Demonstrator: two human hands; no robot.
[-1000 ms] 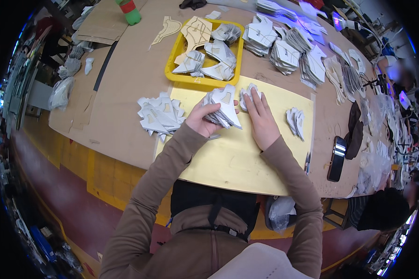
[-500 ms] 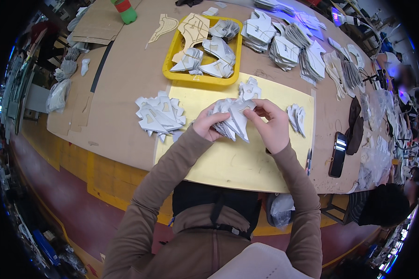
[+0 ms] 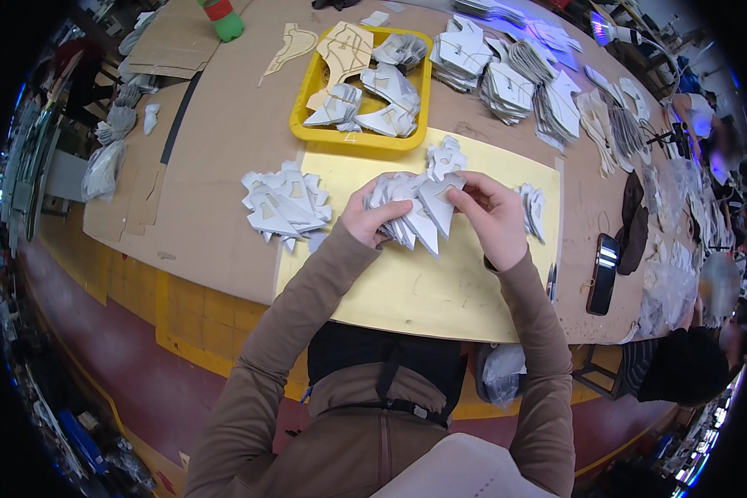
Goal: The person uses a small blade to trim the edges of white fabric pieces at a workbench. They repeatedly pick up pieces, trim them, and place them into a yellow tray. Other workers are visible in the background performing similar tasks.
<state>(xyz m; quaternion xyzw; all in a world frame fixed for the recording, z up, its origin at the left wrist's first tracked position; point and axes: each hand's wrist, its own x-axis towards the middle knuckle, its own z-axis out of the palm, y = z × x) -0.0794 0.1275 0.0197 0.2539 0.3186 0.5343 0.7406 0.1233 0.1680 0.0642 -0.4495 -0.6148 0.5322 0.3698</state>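
My left hand (image 3: 368, 214) grips a fanned stack of white cut pieces (image 3: 398, 212) with grey edges, thumb on top. At the right end of that stack, my right hand (image 3: 491, 217) pinches one pointed white piece (image 3: 436, 204) that has a small cutout. Both hands are above a pale yellow board (image 3: 415, 290). To the left lies a loose pile of similar white pieces (image 3: 284, 203). Just beyond my hands is a small pile (image 3: 446, 156), and another small stack (image 3: 533, 212) sits right of my right hand, partly covered by it.
A yellow tray (image 3: 303, 137) holding white stacks and tan templates stands beyond the board. Several stacks of larger white pieces (image 3: 506, 91) fill the far right. A phone (image 3: 603, 274) and dark cloth (image 3: 633, 224) lie at right; a green bottle (image 3: 229, 26) stands far left.
My right hand has shifted slightly right, drawing the end piece outward. The stack in my left hand is fanned wider.
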